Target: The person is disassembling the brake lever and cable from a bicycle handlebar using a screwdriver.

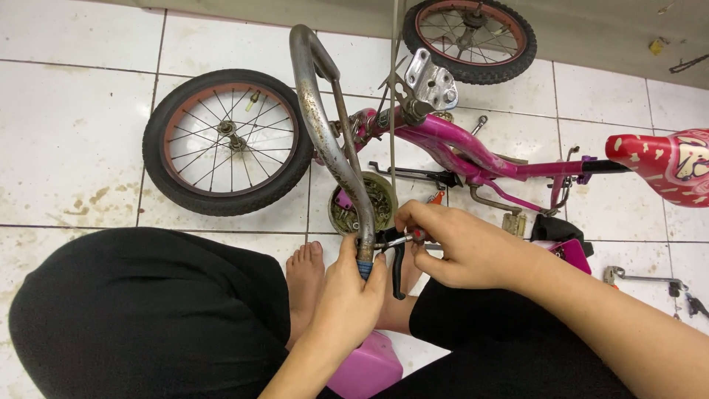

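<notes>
Left hand (347, 292) low in the centre of the frame, fingers wrapped tight around the end of the rusty grey curved metal handlebar (325, 133), right where a bit of blue grip shows. Right hand (461, 247) just beside it, fingers pinched closed on a small silver tool with a dark red handle (406, 238), its tip pressed at the clamp of the black brake lever (397, 266), which hangs down from the bar between the two hands. The handlebar arcs up from the hands to the top centre of the frame, joining the pink metal frame of a small child's bicycle (458, 144) lying across the white tiled floor (74, 140). A loose black-tyred spoked wheel (229, 142) lies flat at upper left, touching the bar's curve; a second wheel (469, 37) sits at the top edge. The red patterned saddle (661, 164) pokes in at the right. Bare feet (304, 281) and black trousers (148, 310) fill the bottom, a pink plastic piece (369, 366) under the left wrist.
</notes>
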